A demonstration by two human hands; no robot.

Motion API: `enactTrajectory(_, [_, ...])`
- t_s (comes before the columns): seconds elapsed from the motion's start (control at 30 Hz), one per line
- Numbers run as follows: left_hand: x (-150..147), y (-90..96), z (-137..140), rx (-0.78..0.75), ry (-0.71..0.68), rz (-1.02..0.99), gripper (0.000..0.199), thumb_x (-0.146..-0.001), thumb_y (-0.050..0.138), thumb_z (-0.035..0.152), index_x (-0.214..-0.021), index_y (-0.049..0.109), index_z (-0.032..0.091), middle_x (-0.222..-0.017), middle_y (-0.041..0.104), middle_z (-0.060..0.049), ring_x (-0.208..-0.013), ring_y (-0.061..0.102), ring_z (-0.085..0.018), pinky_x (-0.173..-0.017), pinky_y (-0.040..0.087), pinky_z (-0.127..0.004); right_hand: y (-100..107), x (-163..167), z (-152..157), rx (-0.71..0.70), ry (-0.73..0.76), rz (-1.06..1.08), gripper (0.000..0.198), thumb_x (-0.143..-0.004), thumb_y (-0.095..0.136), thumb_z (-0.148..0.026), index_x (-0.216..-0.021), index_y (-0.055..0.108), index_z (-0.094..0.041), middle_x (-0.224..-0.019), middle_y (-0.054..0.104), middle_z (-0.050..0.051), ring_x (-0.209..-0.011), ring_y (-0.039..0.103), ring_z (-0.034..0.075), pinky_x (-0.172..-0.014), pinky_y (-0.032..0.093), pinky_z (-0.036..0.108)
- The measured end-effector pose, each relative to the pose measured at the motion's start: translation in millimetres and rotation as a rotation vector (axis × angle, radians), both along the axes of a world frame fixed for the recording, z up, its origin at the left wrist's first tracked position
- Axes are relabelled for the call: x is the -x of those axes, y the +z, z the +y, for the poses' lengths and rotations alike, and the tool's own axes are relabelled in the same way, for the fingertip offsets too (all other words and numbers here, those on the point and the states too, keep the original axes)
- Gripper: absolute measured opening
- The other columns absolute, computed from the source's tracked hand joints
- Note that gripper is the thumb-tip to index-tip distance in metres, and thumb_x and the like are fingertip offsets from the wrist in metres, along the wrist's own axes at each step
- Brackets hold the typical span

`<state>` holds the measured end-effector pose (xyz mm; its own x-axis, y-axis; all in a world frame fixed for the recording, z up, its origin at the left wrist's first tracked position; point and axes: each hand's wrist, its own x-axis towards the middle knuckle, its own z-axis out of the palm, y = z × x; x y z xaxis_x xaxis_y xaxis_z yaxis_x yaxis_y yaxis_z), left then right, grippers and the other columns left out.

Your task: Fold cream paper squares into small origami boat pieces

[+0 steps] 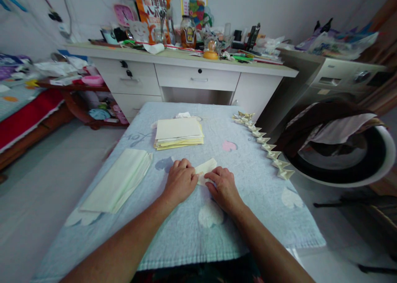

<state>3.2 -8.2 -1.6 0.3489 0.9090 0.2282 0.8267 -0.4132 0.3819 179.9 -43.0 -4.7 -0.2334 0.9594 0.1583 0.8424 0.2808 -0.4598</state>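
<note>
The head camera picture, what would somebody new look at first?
Probably the left hand and right hand, both on a small pale paper in the middle of the blue cloth. Next, the row of folded paper shapes along the cloth's right side. Behind, the bright orange bag stands out on the white desk.

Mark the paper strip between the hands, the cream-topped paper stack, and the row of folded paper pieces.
Paper strip [207, 166]: head view, its upper part.
Cream-topped paper stack [178, 128]: head view, middle of the top sheet.
Row of folded paper pieces [263, 140]: head view, a piece near mid-row.
</note>
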Motion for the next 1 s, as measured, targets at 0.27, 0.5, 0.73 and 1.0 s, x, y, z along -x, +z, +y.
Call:
enactTrajectory(0.27, [0,0.8,-1,0.001,0.014,0.015,0.023,-0.084,0.056,0.027,-0.063,0.058,0.019,-0.087,0.055,-0.006,-0.085,0.047,-0.022,-0.077,0.039,-0.038,1,0,0,0.0,-0.004,-0.015,0.022,-0.084,0.064,-0.025,-0.105,0.068,-0.027,-0.099,0.059,0.006,-0.093,0.048,0.022,-0.082,0.032,0.035])
enactTrajectory(0.5, [1,-2.4,-2,0.004,0.035,0.01,0.019,-0.084,0.058,0.03,-0.068,0.055,0.019,-0.088,0.053,-0.006,-0.089,0.046,-0.024,-0.079,0.038,-0.037,-1,9,2,0.011,-0.065,-0.089,0.019,-0.084,0.064,-0.032,-0.102,0.066,-0.027,-0.099,0.059,0.006,-0.094,0.047,0.024,-0.08,0.031,0.036])
enactTrajectory(0.73, [6,-0.9,-4,0.017,0.153,0.117,0.029,-0.08,0.06,0.047,-0.089,0.055,0.02,-0.099,0.05,-0.007,-0.095,0.044,-0.026,-0.078,0.035,-0.037,3,18,0,0.008,-0.098,-0.173,0.019,-0.086,0.06,-0.035,-0.103,0.061,-0.027,-0.1,0.057,0.006,-0.094,0.045,0.025,-0.079,0.03,0.036])
enactTrajectory(1.0, [28,-0.5,9,0.093,0.123,0.132,0.039,-0.074,0.063,0.054,-0.095,0.055,0.022,-0.105,0.049,-0.006,-0.101,0.043,-0.027,-0.082,0.033,-0.037,6,17,-1,0.032,-0.101,-0.204,0.019,-0.086,0.058,-0.035,-0.103,0.06,-0.028,-0.103,0.056,0.006,-0.096,0.045,0.025,-0.079,0.029,0.035])
